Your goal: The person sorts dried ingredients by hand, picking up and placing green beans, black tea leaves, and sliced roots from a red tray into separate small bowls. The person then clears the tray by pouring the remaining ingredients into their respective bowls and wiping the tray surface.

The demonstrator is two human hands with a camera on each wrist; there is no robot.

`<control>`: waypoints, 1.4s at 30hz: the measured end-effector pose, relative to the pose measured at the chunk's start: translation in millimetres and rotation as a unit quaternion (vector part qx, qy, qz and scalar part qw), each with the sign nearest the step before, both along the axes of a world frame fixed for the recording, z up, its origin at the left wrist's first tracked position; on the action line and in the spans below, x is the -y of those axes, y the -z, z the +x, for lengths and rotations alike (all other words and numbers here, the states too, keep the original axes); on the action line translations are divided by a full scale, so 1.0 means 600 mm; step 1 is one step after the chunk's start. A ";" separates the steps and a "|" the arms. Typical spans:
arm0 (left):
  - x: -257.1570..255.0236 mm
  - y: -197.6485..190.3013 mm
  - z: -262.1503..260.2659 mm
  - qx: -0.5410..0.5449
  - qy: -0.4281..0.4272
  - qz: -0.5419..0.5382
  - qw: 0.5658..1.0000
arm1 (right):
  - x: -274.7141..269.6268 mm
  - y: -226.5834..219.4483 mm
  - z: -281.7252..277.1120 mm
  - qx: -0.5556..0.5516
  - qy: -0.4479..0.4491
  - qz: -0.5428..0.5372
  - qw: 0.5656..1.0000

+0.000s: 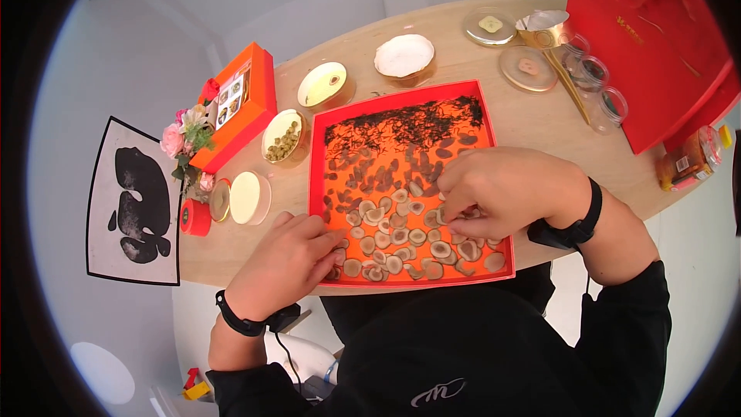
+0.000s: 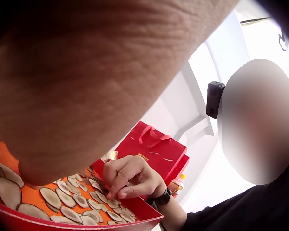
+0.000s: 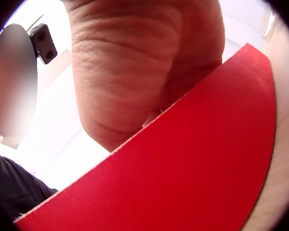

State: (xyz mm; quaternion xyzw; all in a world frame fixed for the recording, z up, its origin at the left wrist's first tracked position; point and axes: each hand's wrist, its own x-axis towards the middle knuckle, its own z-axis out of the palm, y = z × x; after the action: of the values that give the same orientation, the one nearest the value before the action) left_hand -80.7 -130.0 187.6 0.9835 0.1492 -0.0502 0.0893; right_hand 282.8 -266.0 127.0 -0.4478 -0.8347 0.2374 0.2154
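A red-rimmed box (image 1: 318,185) with an orange floor lies before the person. Dark thin shreds (image 1: 401,125) cover its far part, brown flat pieces (image 1: 378,176) its middle, and pale round slices with dark edges (image 1: 440,249) its near part. My left hand (image 1: 284,264) reaches over the near left corner, fingertips down at the slices; what they touch is unclear. Over the right side, my right hand (image 1: 502,193) has curled fingers with small brownish pieces at the fingertips. In the right wrist view the box wall (image 3: 183,159) hides those fingertips.
Left of the box stand a bowl of greenish pieces (image 1: 282,139), a pale yellow bowl (image 1: 323,85) and an orange box (image 1: 251,108) with flowers. A white bowl (image 1: 404,55) is behind. Glass dishes (image 1: 528,69), small jars (image 1: 593,73), a gold scoop (image 1: 567,81) and a red bag (image 1: 656,46) stand right.
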 end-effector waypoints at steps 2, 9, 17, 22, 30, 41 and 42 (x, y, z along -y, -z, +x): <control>0.005 -0.005 0.009 -0.016 -0.002 -0.015 1.000 | 0.002 -0.003 0.000 -0.008 0.010 0.018 1.000; -0.001 -0.004 0.009 -0.002 0.002 0.013 1.000 | -0.009 -0.005 -0.003 -0.039 0.053 0.040 0.997; 0.022 0.019 0.069 -0.017 0.134 -0.102 0.986 | 0.001 -0.020 -0.004 -0.016 0.033 -0.077 0.996; 0.019 0.020 0.092 -0.019 0.146 -0.085 0.985 | 0.004 -0.018 -0.001 -0.003 0.017 -0.079 0.997; 0.025 0.027 0.127 -0.004 0.168 -0.062 0.984 | -0.001 -0.004 -0.002 -0.042 0.050 -0.011 0.998; 0.020 0.019 0.133 -0.023 0.146 -0.057 0.987 | -0.003 -0.008 -0.003 -0.007 0.076 -0.028 0.997; 0.023 0.020 0.135 -0.023 0.146 -0.057 0.987 | -0.003 -0.012 -0.002 0.003 0.083 -0.040 0.996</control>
State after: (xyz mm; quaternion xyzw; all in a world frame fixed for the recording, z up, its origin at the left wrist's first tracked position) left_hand 0.5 -143.8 175.6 0.9866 0.0031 -0.0933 0.1337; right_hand 281.4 -263.9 134.2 -0.5244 -0.7851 0.2505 0.2143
